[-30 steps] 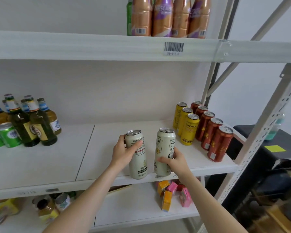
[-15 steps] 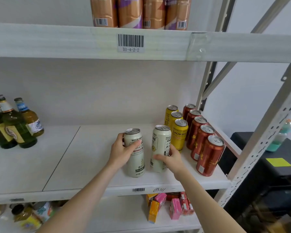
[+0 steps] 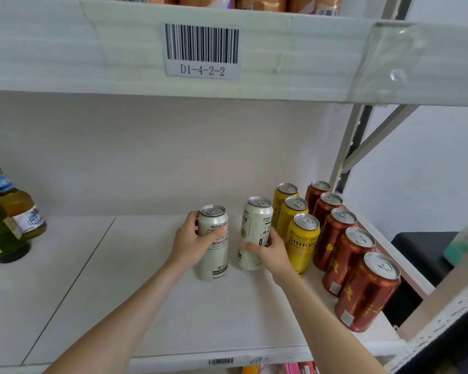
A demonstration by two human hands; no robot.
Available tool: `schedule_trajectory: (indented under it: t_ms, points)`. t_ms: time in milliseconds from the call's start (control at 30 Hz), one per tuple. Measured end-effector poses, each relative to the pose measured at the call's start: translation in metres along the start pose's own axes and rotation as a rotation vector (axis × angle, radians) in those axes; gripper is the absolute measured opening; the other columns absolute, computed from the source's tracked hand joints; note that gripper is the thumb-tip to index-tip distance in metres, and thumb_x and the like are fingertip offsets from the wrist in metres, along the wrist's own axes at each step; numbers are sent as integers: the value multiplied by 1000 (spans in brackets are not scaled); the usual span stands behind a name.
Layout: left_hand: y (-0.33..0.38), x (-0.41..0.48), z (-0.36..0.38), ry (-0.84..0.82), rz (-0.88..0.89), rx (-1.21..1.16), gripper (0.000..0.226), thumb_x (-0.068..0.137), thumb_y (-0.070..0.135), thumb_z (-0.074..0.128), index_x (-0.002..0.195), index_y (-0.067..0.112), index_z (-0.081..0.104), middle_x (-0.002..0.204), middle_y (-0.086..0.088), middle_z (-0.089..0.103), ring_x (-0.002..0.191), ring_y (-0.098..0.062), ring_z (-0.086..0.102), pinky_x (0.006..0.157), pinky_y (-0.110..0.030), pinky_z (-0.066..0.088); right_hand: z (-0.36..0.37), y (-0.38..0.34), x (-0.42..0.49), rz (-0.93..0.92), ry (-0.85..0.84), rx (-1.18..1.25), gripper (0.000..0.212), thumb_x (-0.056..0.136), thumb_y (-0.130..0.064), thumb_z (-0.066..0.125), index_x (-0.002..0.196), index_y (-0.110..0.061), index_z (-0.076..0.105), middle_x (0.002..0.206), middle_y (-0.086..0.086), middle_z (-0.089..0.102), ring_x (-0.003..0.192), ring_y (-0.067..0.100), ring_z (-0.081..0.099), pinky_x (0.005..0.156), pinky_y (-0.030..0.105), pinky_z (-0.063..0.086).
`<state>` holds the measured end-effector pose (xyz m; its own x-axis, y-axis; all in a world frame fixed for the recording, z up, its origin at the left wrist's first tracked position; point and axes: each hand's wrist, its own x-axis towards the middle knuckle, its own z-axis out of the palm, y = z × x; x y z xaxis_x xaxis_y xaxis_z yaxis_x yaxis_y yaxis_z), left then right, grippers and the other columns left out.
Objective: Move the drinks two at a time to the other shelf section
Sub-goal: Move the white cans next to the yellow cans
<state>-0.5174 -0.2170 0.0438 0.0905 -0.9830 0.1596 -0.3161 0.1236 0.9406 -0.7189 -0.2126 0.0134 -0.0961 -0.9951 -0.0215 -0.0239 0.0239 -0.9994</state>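
Left white can (image 3: 215, 263) is clasped by the left grip (image 3: 191, 244), right white can (image 3: 256, 220) by the right grip (image 3: 276, 252), both upright on the shelf (image 3: 173, 314), the latter just beside the yellow cans (image 3: 303, 244).

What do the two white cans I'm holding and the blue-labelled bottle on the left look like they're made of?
Left white can and right white can: likely aluminium, with a satin cream print and bare silvery tops with pull tabs. Blue-labelled bottle: probably glass, smooth and see-through, with yellowish contents showing through and a paper-looking label.
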Motion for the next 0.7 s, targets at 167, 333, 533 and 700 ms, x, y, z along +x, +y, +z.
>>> schedule_trajectory:
  t_ms: [167, 333, 533, 700]
  points:
    - [-9, 27, 8, 14, 12, -2, 56, 64, 48, 81, 111, 27, 58, 102, 12, 70, 96, -12, 68, 82, -33, 55, 7, 3, 36, -6, 27, 5, 54, 71, -5, 80, 115, -24, 56, 102, -7, 69, 91, 8, 65, 68, 22, 49]
    - [-16, 45, 16, 32, 36, 6, 47, 76, 32, 84, 114, 23, 57, 105, 13, 68, 100, -10, 66, 80, -27, 53, 13, 10, 63, -27, 74, -4, 58, 74, -8, 80, 121, -25, 51, 103, -13, 63, 91, 0, 59, 67, 16, 44]
    - [-25, 54, 22, 14, 31, -12, 47, 76, 27, 84, 115, 22, 57, 108, 10, 69, 100, -6, 66, 71, -10, 49, 16, 25, 86, -48, 129, -28, 65, 71, -10, 82, 126, -23, 49, 113, -7, 62, 100, 6, 59, 86, 29, 48]
    - [-28, 58, 23, -11, 43, -52, 49, 76, 27, 84, 116, 21, 57, 109, 10, 68, 103, -7, 65, 71, -8, 48, 17, 37, 98, -51, 129, -76, 70, 70, -13, 83, 130, -20, 47, 119, -3, 61, 107, 14, 59, 91, 34, 50]
